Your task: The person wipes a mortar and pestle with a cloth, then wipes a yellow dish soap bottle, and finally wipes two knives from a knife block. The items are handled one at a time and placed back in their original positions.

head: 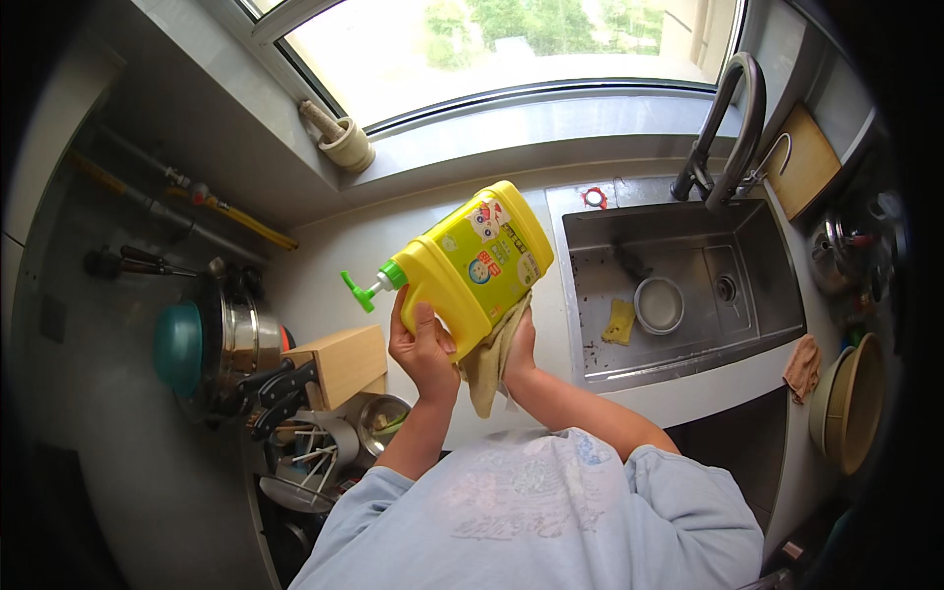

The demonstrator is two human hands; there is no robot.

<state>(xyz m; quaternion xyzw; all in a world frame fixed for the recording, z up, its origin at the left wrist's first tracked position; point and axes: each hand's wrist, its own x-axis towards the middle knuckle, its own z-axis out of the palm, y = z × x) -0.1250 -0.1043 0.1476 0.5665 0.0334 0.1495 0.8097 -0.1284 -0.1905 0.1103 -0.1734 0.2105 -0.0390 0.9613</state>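
Observation:
A large yellow plastic jug (479,258) with a green pump head (372,287) is held tilted above the counter, its pump pointing left. My left hand (425,354) grips the jug's handle near the pump end. Against the underside, my right hand (522,343) presses an olive-brown cloth (488,361) to the jug. Part of the cloth hangs down between my wrists. Most of the right fingers are hidden behind jug and cloth. Printed labels cover the jug's upward face.
To the right is a steel sink (693,346) holding a round bowl (658,305) and a yellow cloth (619,321), under a tall faucet (726,133). A wooden knife block (346,361) and pots (247,332) stand left. A mortar with pestle (346,144) sits on the sill.

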